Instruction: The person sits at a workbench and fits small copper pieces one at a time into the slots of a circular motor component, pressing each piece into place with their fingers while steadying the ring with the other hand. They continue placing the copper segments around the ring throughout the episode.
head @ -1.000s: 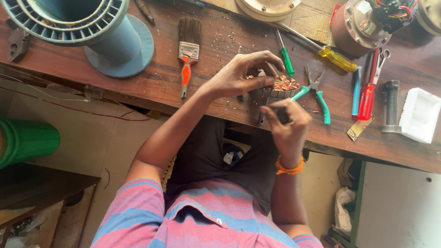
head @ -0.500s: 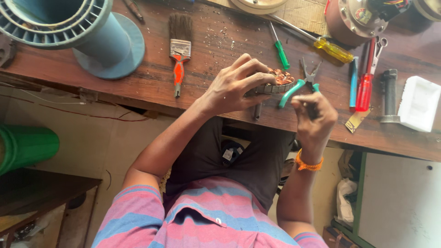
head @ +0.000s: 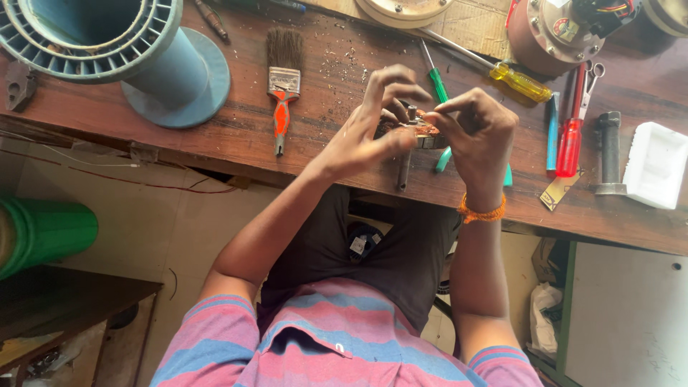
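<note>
Half a second on, the teal-handled pliers have left the right hand (head: 476,125) and now lie on the wooden workbench (head: 236,136) beneath it, only the tips of their handles (head: 444,159) showing past the wrist. Both hands have closed in on a small copper-wound motor part (head: 419,129), held just above the bench near its front edge. The left hand (head: 373,125) cups the part from the side, thumb stretched under it and fingers arched over the top; the right hand pinches something fine at the part's upper end between thumb and forefinger, too thin to make out. A dark shaft (head: 405,170) runs down from the part toward the person, so its long axis points roughly from the back of the bench to the front edge. The part sits between the two hands, touching both, the left carrying more of it. Room is tight on the right: a green screwdriver (head: 432,72), a yellow-handled screwdriver (head: 519,81), a red-handled tool (head: 570,143) and a white tray (head: 656,172) crowd that side. To the left there is more open wood, broken by a paintbrush with an orange handle (head: 282,86) and a large blue spool (head: 122,50) well apart. Below the bench edge is open air over the person's lap.
</note>
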